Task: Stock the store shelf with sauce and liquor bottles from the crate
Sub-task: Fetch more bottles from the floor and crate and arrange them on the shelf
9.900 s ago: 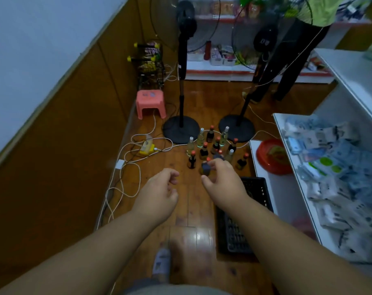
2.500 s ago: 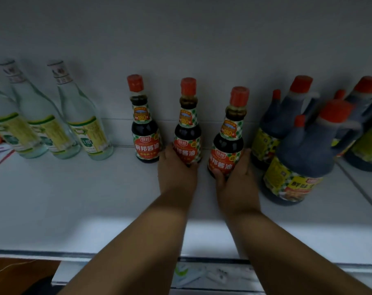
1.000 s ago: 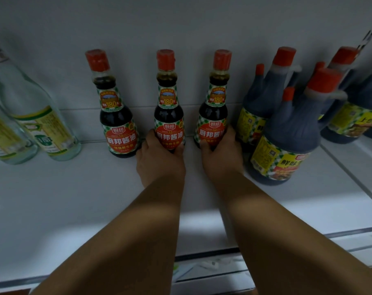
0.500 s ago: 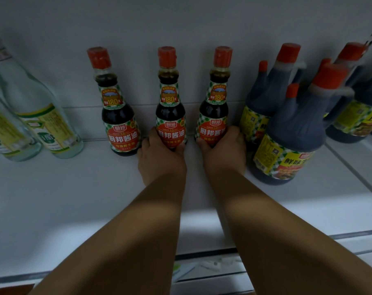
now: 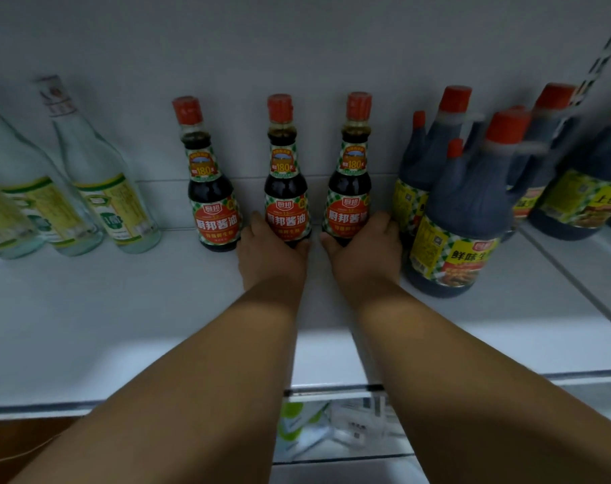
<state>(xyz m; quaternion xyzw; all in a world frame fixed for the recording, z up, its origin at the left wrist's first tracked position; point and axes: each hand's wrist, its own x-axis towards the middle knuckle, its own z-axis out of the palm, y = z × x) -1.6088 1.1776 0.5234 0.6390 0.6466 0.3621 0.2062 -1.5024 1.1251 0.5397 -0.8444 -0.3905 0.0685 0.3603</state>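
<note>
From the head view, my left hand (image 5: 272, 255) has its grip curled round the base of the middle sauce bottle (image 5: 287, 190), and my right hand (image 5: 365, 251) wraps the right sauce bottle (image 5: 350, 183); both bottles stand upright on the shelf (image 5: 122, 326) at the back wall, beside a third sauce bottle (image 5: 211, 190). Clear liquor bottles (image 5: 101, 176) stand left, big jugs (image 5: 468, 211) right. The crate is out of sight, so I cannot tell what remains.

Light: dim, bluish; brighter band across the shelf (image 5: 87, 344) front
Shadow: deepest against the back wall
Blur: large jugs (image 5: 471, 204) at right smeared
Edges: wide-angle bending; clear bottles (image 5: 97, 176) lean
</note>
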